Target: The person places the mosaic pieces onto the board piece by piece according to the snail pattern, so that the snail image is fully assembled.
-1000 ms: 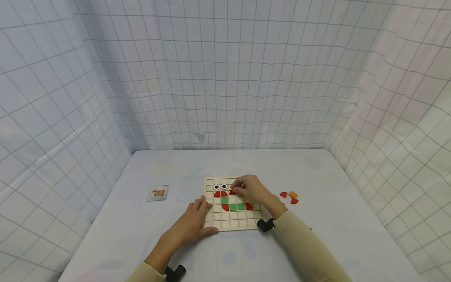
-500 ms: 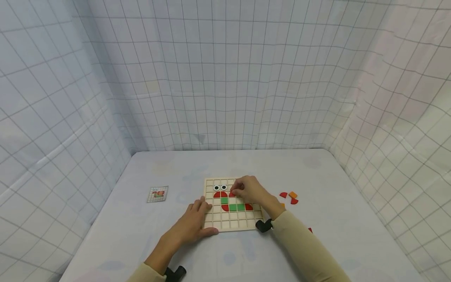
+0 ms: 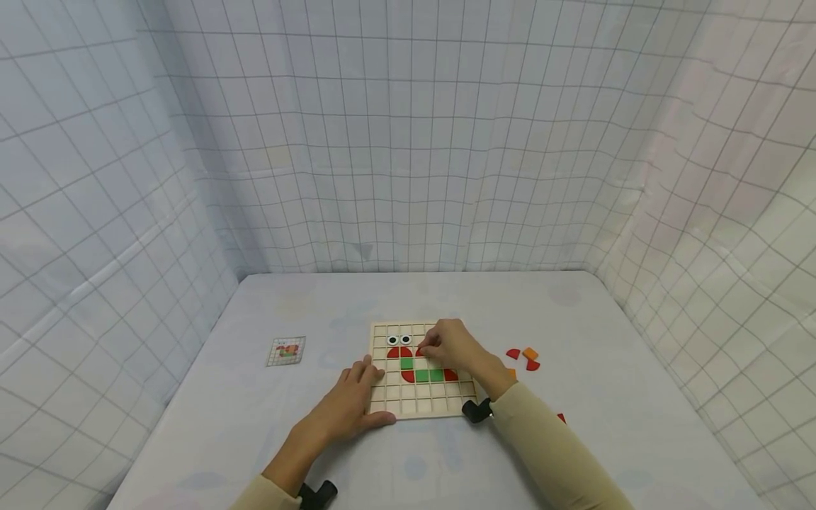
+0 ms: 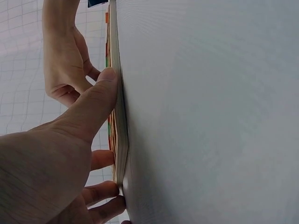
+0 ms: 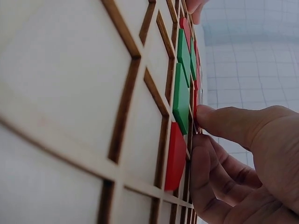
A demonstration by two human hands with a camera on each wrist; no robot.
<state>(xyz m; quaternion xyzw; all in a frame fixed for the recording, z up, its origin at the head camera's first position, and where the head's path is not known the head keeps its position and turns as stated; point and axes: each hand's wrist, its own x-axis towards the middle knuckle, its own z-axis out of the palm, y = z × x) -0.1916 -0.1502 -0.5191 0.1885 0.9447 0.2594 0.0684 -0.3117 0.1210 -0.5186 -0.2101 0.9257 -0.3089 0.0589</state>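
Observation:
A wooden grid board (image 3: 408, 406) lies flat on the table. My left hand (image 3: 347, 404) rests at its left side, fingers on the left edge and thumb (image 4: 100, 91) along the front edge. Over the upper part of the board, my right hand (image 3: 454, 345) pinches a red quarter-circle piece (image 3: 418, 351) right at a cell, partly hidden by the fingertips. Left of it sit two eye discs (image 3: 392, 340) above red rounded pieces (image 3: 393, 353). Green squares (image 5: 181, 100) run along a lower row, with a red quarter-circle (image 5: 174, 156) at its right end.
Loose red quarter-circles (image 3: 513, 353) and an orange piece (image 3: 530, 353) lie right of the board. Another orange piece (image 3: 512, 372) shows beside the right wrist, and a red one (image 3: 562, 418) by the sleeve. A picture card (image 3: 285, 350) lies at the left.
My right hand stays at the same cell; its wrist and forearm have shifted slightly left, uncovering an orange piece and more of a red one. My left hand has not moved.

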